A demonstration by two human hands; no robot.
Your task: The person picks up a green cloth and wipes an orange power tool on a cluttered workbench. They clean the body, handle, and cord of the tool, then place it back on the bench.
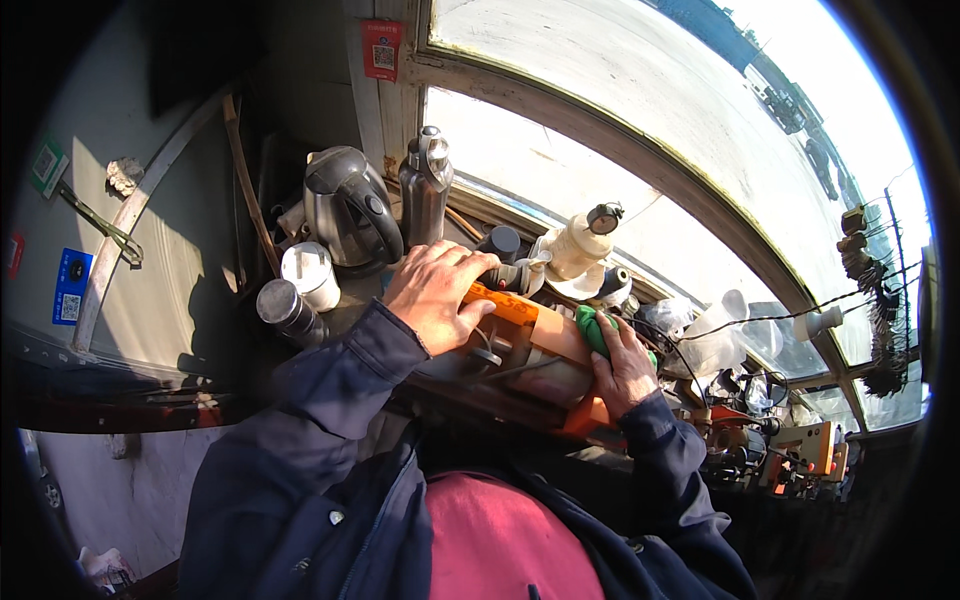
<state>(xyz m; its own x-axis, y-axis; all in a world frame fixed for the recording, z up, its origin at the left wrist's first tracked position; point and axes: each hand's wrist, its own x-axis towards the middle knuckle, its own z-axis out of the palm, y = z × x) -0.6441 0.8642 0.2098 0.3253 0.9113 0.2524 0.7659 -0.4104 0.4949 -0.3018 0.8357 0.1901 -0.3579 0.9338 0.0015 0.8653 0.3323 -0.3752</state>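
Note:
My left hand (441, 298) rests at the left end of an orange machine housing (508, 306), fingers spread over its edge, thumb pointing right along it. Under my right hand (624, 367) is a green cloth (596, 330), pressed at the machine's right end, with part of it showing past my fingers. The machine has a tan panel (561, 337) between the hands and a rounded motor-like body below. A dark cylindrical item (504, 278) lies just beyond my left fingertips. What lies beneath my palms is hidden.
An electric kettle (349, 206), a steel vacuum flask (426, 187), a white tub (310, 274) and a dark-lidded jar (291, 311) stand left. A cream bottle (579, 247) stands by the window. Plastic bags (716, 334), hanging wires and an orange-and-cream machine (806, 450) are at right.

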